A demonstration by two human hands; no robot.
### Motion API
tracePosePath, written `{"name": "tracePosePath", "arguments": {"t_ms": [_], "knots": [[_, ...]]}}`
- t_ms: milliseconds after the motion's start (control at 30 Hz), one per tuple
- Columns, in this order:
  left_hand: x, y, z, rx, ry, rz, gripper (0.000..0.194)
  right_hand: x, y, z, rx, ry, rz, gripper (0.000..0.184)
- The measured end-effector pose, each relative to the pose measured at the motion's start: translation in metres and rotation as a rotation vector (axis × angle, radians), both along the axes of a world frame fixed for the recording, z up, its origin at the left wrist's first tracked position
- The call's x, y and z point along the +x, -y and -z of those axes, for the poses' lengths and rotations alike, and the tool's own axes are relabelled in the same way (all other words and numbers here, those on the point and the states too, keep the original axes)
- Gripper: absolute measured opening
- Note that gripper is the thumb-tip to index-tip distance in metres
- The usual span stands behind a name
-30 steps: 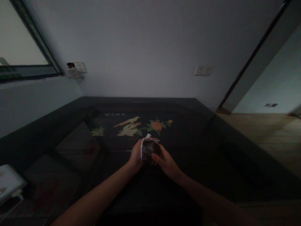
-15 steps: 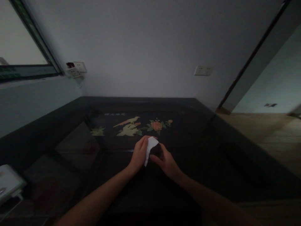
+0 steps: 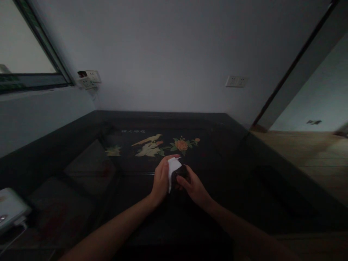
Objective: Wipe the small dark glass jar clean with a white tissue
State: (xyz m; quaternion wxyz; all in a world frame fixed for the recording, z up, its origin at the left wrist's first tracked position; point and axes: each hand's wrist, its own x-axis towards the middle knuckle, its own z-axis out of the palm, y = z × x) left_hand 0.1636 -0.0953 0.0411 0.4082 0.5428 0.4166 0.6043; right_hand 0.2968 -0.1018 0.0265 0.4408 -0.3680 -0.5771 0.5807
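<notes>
Both my hands meet over the middle of a dark glass-topped table. My left hand presses a white tissue against a small dark round object. My right hand is wrapped around that dark object from the right and holds it just above the table. The dim light hides what the object is. Its lower part is lost against the dark tabletop.
A painted bird and flowers decorate the tabletop beyond my hands. A white device lies at the left edge. Wall sockets sit by the window, another socket on the back wall. Wooden floor lies to the right.
The dark object was exposed with the tissue bunched on top; now the tissue lies flat between my left palm and the object, and both hands have shifted slightly.
</notes>
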Motion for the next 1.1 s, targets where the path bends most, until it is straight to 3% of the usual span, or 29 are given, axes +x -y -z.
{"name": "tracePosePath", "arguments": {"t_ms": [100,167,267,367,467,567,633,733,800,867,967,1100], "knots": [[-0.004,0.002,0.000,0.328,-0.266,-0.001,0.033,0.000,0.000,0.000,0.018,-0.002,0.011,0.050],[-0.005,0.001,-0.001,0.393,-0.338,0.021,0.030,0.000,0.000,0.000,0.021,-0.006,0.021,0.050],[-0.004,-0.003,-0.002,0.234,-0.238,0.037,0.031,0.000,-0.001,0.002,-0.014,0.009,0.032,0.049],[-0.002,-0.008,-0.001,-0.066,-0.022,0.058,0.034,0.000,-0.001,0.003,-0.050,0.033,0.018,0.049],[0.000,-0.012,0.001,-0.350,0.208,0.168,0.040,0.000,-0.002,0.003,-0.033,0.032,-0.004,0.049],[0.000,-0.013,0.001,-0.453,0.301,0.244,0.045,0.000,-0.002,0.004,-0.011,0.030,-0.013,0.051],[-0.001,-0.011,0.001,-0.330,0.190,0.188,0.045,0.000,-0.003,0.004,-0.005,0.026,-0.011,0.051],[-0.004,-0.007,0.000,0.061,-0.159,0.064,0.037,0.000,-0.005,0.007,0.004,0.020,0.001,0.048],[-0.005,-0.006,0.001,0.286,-0.370,0.037,0.032,-0.001,-0.006,0.010,0.003,0.024,0.020,0.047],[-0.006,-0.006,0.002,0.400,-0.485,0.046,0.029,-0.002,-0.006,0.011,-0.002,0.031,0.035,0.047],[-0.006,-0.007,0.001,0.364,-0.452,0.051,0.030,-0.002,-0.006,0.011,-0.019,0.044,0.036,0.047],[-0.003,-0.009,0.000,-0.006,-0.084,0.041,0.036,-0.002,-0.004,0.009,-0.043,0.049,0.023,0.046]]}}
